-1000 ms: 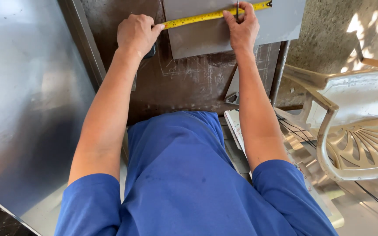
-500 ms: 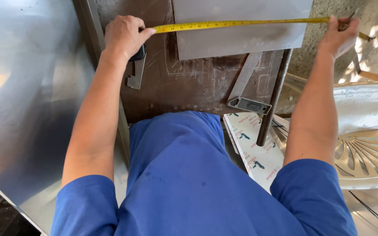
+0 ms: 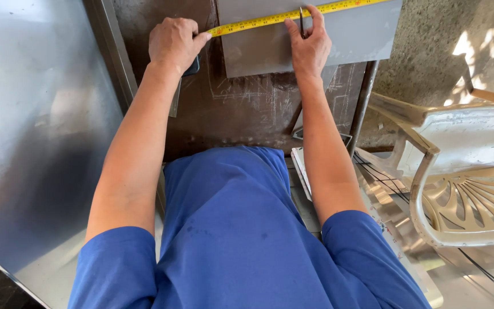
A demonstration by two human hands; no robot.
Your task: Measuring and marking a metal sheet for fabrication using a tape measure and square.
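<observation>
Your left hand [image 3: 172, 43], upper left of frame, fingers curled shut, pinning end of yellow tape measure [image 3: 270, 20] on grey metal sheet [image 3: 350, 40]. Your right hand [image 3: 310, 46], top centre, fingers pinched on thin dark marking tool [image 3: 302, 22] at tape edge. Brown surface [image 3: 241, 114] beneath. White plastic chair [image 3: 464, 171] at right.

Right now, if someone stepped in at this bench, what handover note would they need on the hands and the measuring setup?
Left hand: closed over the tape's dark case at the grey metal sheet's left edge.
Right hand: pressing on the sheet, pinching a thin dark marking tool against the yellow tape measure.
The tape lies stretched across the sheet, which rests on the brown, chalk-scribbled workbench.
Done: tape laid. No fresh mark visible at the tool tip.
</observation>
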